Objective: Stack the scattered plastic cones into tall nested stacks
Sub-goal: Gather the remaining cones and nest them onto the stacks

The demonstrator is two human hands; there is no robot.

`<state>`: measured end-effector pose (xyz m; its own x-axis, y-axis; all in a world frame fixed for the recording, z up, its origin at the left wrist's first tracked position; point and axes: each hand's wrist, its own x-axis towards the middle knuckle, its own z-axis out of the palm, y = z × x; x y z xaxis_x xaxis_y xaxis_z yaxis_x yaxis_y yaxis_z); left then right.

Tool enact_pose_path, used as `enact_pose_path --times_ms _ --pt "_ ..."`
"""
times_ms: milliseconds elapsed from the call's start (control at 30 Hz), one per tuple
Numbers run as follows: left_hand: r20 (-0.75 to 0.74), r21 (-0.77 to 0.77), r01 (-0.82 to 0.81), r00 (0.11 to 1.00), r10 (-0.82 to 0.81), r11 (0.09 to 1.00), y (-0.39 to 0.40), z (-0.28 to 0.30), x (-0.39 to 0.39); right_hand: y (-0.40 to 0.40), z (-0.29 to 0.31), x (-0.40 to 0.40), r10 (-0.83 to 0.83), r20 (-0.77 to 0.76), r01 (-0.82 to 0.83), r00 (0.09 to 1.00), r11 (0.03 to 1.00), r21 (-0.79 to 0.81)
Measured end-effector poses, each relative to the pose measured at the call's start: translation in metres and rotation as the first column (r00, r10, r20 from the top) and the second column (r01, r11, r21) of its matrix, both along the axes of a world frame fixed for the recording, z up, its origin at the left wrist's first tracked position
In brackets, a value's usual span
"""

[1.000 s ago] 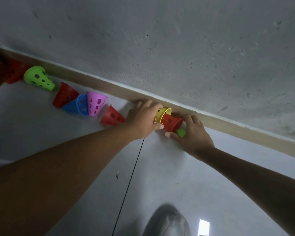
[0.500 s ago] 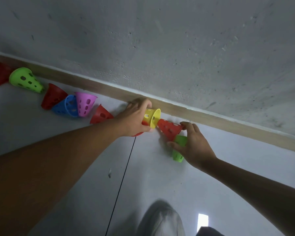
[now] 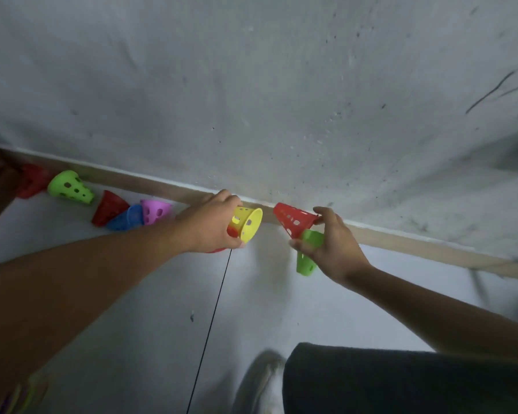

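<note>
Yellow cone [image 3: 247,225] gripped by left hand [image 3: 213,224]; red cone [image 3: 293,221] and green cone [image 3: 307,253] held by right hand [image 3: 334,245], near baseboard [image 3: 416,245]; five cones lying leftward.

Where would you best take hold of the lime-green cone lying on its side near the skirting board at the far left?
Probably by the wide rim of the green cone, which faces up-left toward the red cone beside it. Come from above, thumb on one side of the rim and fingers opposite: the tapered, perforated body narrows toward the right and would likely slip.
</note>
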<state>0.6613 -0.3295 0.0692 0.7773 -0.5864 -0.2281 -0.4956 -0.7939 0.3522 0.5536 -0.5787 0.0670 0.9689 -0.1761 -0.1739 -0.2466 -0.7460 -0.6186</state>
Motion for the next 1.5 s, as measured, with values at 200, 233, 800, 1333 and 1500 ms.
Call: enact_pose_path --times_ms 200,233,800,1333,1500 --pt "0.132 -0.027 0.007 0.991 -0.003 1.0 0.033 0.091 -0.017 0.013 0.078 0.005 0.07 0.096 -0.068 0.993 0.997 -0.024" --pt "0.153 -0.032 0.007 0.988 -0.002 0.999 0.04 0.108 -0.021 0.017 0.092 0.005 0.086 0.116 -0.082 0.99 0.996 -0.034" --pt "0.494 0.211 0.028 0.859 -0.132 0.977 0.189 0.34 -0.131 0.135 0.303 -0.021 0.433 0.254 -0.366 0.865 0.89 -0.27" --pt "0.426 0.533 -0.181 0.901 -0.077 0.827 0.341 0.347 -0.215 0.307 0.331 -0.046 0.667 0.084 -0.653 0.74 0.743 -0.148" --pt "0.399 0.555 -0.187 0.915 -0.062 0.811 0.357 0.313 -0.228 0.327 0.32 -0.048 0.659 -0.002 -0.658 0.753 0.752 -0.039"
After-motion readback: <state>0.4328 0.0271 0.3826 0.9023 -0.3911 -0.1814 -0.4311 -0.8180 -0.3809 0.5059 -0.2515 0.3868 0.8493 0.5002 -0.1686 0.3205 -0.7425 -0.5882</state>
